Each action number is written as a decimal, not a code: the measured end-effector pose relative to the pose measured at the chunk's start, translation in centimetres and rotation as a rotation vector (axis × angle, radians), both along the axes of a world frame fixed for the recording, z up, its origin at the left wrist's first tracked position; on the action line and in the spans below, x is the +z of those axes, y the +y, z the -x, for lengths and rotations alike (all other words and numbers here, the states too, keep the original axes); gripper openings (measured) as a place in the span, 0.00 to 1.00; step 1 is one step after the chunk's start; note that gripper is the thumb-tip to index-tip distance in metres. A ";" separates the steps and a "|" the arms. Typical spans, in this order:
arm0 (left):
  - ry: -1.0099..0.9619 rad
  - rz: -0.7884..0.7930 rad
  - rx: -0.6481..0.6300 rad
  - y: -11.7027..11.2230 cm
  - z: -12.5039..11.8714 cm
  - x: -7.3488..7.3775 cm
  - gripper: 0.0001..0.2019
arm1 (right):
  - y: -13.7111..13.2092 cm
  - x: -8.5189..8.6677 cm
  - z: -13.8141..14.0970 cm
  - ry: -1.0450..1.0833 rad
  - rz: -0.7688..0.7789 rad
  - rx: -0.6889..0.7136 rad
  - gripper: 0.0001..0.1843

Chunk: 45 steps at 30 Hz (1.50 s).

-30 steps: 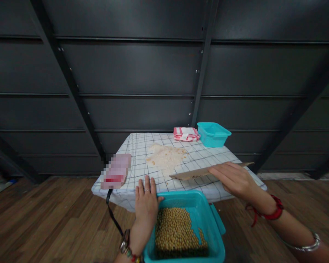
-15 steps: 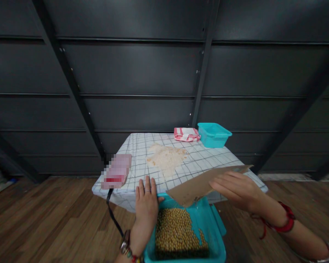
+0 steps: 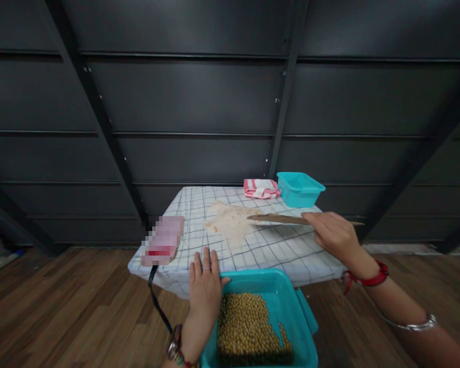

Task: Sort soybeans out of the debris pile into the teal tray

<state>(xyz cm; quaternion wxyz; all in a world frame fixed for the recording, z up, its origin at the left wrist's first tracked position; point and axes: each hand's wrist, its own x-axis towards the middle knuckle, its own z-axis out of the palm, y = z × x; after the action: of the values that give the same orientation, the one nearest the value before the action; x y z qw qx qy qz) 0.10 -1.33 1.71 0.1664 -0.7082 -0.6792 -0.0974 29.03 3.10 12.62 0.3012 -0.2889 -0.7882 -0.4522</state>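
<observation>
My left hand [image 3: 204, 287] grips the near-left rim of a teal tub [image 3: 304, 327] full of yellow beans [image 3: 247, 327], held at the table's front edge. My right hand [image 3: 332, 233] is closed on a brown cardboard sheet [image 3: 278, 219], held nearly flat above the table. The sheet's left end reaches over a pile of pale grain [image 3: 232, 221] spread on the checked tablecloth [image 3: 283, 248].
A second, smaller teal tub [image 3: 299, 188] and a folded pink-and-white cloth [image 3: 261, 187] sit at the table's far edge. A blurred pink item with a dark strap [image 3: 162, 240] lies at the left edge. Dark metal panels stand behind; wooden floor surrounds the table.
My right hand tilted the cardboard down over the bean tub, then lifted it and carried it away to the grain pile. My left hand has stayed on the tub rim.
</observation>
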 end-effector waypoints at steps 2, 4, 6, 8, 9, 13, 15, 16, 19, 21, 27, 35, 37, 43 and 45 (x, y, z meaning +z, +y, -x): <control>0.009 -0.002 0.010 0.0 -0.1 0.1 0.28 | 1.6 -0.5 -0.3 0.042 0.001 -0.068 0.21; 0.023 -0.002 0.018 0.0 -0.2 0.3 0.28 | 3.4 -1.0 -0.5 0.063 0.007 -0.090 0.20; 0.031 0.004 0.023 -0.1 -0.4 0.5 0.28 | 5.1 -1.4 -0.3 0.080 0.018 -0.097 0.20; 0.031 0.007 0.027 0.0 -0.4 0.6 0.28 | 6.8 -1.8 0.3 0.092 0.042 -0.104 0.21; 0.032 0.005 0.028 0.0 -0.4 0.5 0.28 | 7.5 -2.0 0.7 0.093 0.057 -0.104 0.20; 0.043 -0.021 0.023 0.2 -0.3 0.0 0.27 | 9.3 -2.3 2.5 0.080 0.110 -0.096 0.18; 0.043 -0.031 0.017 0.2 -0.2 -0.2 0.27 | 9.6 -2.4 3.2 0.071 0.130 -0.089 0.18; 0.041 -0.034 0.016 0.3 -0.2 -0.3 0.27 | 9.6 -2.4 3.4 0.068 0.137 -0.085 0.17; 0.035 -0.033 0.020 0.3 -0.2 -0.3 0.27 | 8.9 -2.3 3.7 0.062 0.151 -0.071 0.17; 0.031 -0.030 0.020 0.3 -0.3 -0.1 0.27 | 8.1 -2.3 3.7 0.060 0.154 -0.058 0.17; 0.053 0.019 0.037 0.1 -0.6 0.7 0.29 | 5.3 -1.6 3.6 0.042 0.148 -0.011 0.18; 0.093 -0.032 0.030 0.1 -0.6 0.5 0.26 | 7.5 -0.3 5.0 0.062 0.193 -0.049 0.17; 0.093 -0.041 0.030 0.2 -0.6 0.3 0.26 | 9.2 -0.4 5.9 0.072 0.231 -0.075 0.16; 0.113 -0.067 0.027 0.4 -0.4 -0.3 0.26 | 12.0 -1.5 8.3 0.050 0.354 -0.109 0.15; 0.115 -0.068 0.022 0.4 -0.3 -0.4 0.26 | 11.9 -1.6 8.5 0.038 0.378 -0.102 0.15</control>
<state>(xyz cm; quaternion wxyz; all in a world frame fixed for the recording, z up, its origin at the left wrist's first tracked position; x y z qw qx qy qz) 0.38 -0.89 1.32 0.2301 -0.6990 -0.6726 -0.0780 20.49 15.04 11.03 0.2330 -0.3883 -0.8377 -0.3054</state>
